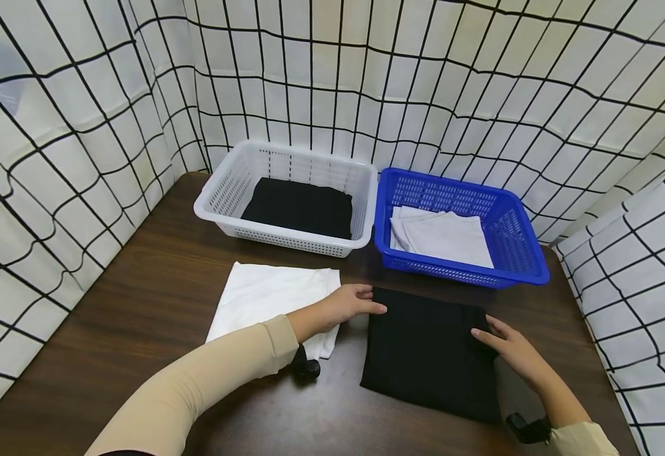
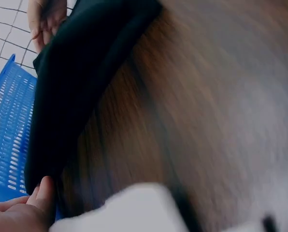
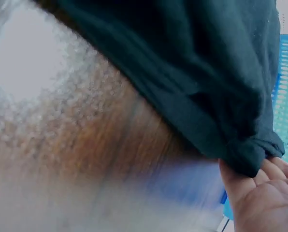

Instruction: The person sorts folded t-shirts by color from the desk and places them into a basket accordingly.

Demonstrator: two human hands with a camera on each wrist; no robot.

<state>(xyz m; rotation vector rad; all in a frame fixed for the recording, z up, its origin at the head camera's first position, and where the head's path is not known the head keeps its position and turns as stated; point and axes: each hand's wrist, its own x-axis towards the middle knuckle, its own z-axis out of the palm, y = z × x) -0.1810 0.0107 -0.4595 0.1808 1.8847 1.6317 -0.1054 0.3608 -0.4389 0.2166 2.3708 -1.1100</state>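
Note:
A folded black cloth (image 1: 429, 354) spreads over the right half of the table in the head view. Its far left corner is pinched by my left hand (image 1: 346, 305), thumb on the near side. On the opposite side, my right hand (image 1: 515, 351) grips the cloth's edge near the far right corner. The right wrist view shows the fabric bunched above the thumb and fingers of the right hand (image 3: 267, 195). Beneath my left forearm lies a folded white cloth (image 1: 278, 294), partly hidden by the arm.
At the back stands a white basket (image 1: 287, 239) with folded black cloth (image 1: 304, 206) inside. Right beside it, a blue basket (image 1: 517, 234) holds folded white cloth (image 1: 441, 234). White sheets with a black grid (image 1: 321, 76) surround the brown table (image 1: 133, 304).

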